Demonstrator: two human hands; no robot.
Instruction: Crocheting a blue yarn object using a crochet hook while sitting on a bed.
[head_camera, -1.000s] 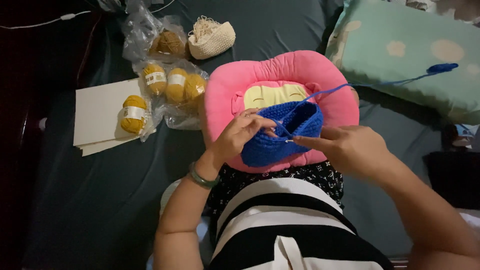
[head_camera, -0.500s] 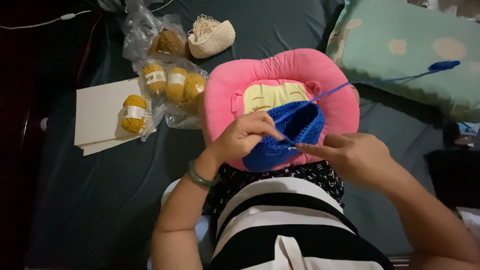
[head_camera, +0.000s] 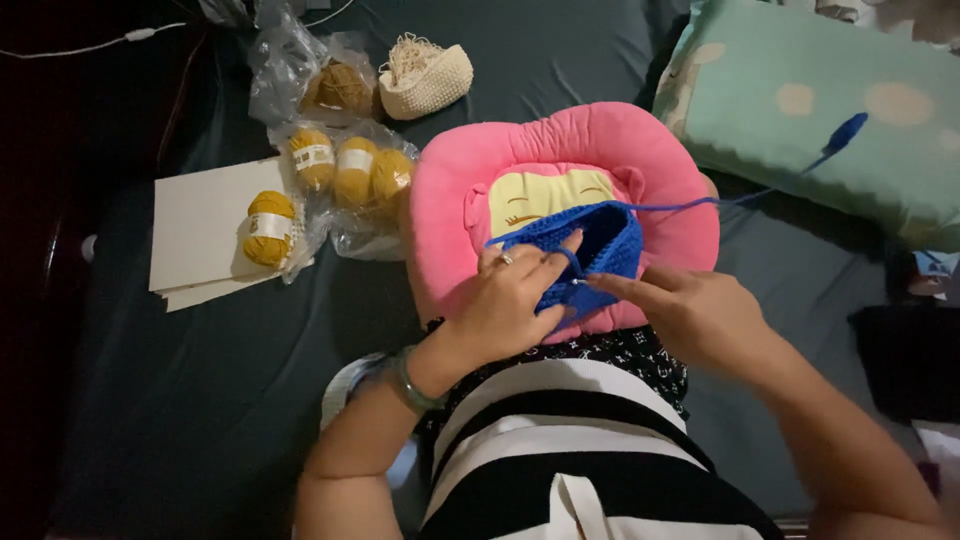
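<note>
1. Far left: pale sheets of card (head_camera: 205, 225) flat on the dark bedsheet (head_camera: 200, 400), one yellow yarn ball (head_camera: 269, 227) in clear wrap lying on their right edge.
2. Just right of that: clear plastic bag (head_camera: 345, 185) holding three yellow yarn balls side by side; behind it a second clear bag (head_camera: 300, 75) with a brownish ball inside.
3. Beside the second bag: small cream crocheted basket (head_camera: 428, 78), loose pale fibre sticking out of its top.
4. Centre: pink cushion (head_camera: 560, 150) with a yellow face panel, resting on the lap; blue crochet piece (head_camera: 590, 245) lying on it, touching both hands.
5. Left hand (head_camera: 510, 305): fingers bent and close together, thumb and fingertips gripping the near edge of the blue piece.
6. Right hand (head_camera: 700, 315): fingertips pinched together at the blue piece's lower edge; hook too small to make out.
7. Blue yarn strand (head_camera: 700, 203) running from the piece up right to a small blue bundle (head_camera: 845, 130) on the green pillow (head_camera: 830, 90).
8. Open dark sheet at lower left and between cushion and pillow; far left edge lost in shadow.
</note>
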